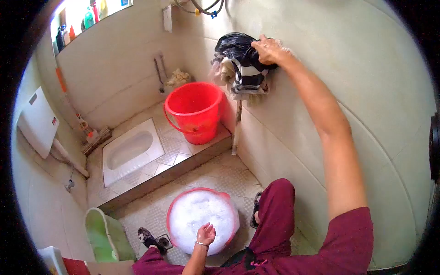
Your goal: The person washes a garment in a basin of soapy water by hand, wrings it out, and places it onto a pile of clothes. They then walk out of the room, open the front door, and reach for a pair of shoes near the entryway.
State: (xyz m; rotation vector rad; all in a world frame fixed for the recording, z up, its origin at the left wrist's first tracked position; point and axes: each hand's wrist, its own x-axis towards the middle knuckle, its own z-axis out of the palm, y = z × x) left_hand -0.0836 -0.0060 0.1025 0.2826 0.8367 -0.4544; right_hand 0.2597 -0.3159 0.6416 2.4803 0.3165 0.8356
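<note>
My right hand point(268, 50) is raised at the wall on the right, its fingers closed on a shiny black plastic bag point(236, 43). The bag tops a hanging bundle of cloths, among them a black-and-white striped cloth point(250, 75). Part of the bundle lies hidden behind my hand. Low in front of me, a pink basin point(170, 215) stands on the floor, filled with white suds point(197, 211). My left hand point(206, 233), a bracelet on its wrist, is over the near side of the suds. Its fingers are loosely curled, with nothing visible in them.
A red bucket point(195, 119) stands on the raised tiled step beside a squat toilet point(133, 151). A green bin point(107, 238) is at the lower left. A long-handled brush point(85, 126) leans in the left corner. Bottles point(89, 18) line the window ledge.
</note>
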